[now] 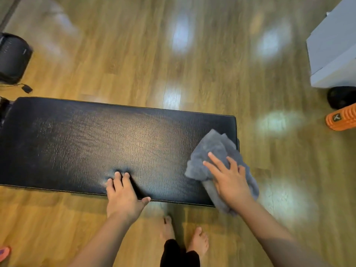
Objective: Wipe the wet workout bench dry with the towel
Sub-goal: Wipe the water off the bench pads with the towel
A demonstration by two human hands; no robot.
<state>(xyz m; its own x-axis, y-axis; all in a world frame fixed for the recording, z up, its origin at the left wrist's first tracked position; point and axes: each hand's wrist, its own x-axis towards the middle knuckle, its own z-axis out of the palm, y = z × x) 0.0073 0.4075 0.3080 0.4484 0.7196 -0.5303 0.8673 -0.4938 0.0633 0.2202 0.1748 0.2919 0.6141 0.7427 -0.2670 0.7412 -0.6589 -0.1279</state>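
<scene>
A long black padded workout bench lies across the view on a wooden floor, its surface glossy. A crumpled grey towel sits on the bench's right end and hangs over its near right corner. My right hand lies flat on the towel with fingers spread, pressing it onto the pad. My left hand rests on the bench's near edge, fingertips denting the padding and thumb along the edge.
An orange foam roller and a dark round object lie at the right, below a white box. A black device with a cable stands at the far left. My bare feet stand just in front of the bench.
</scene>
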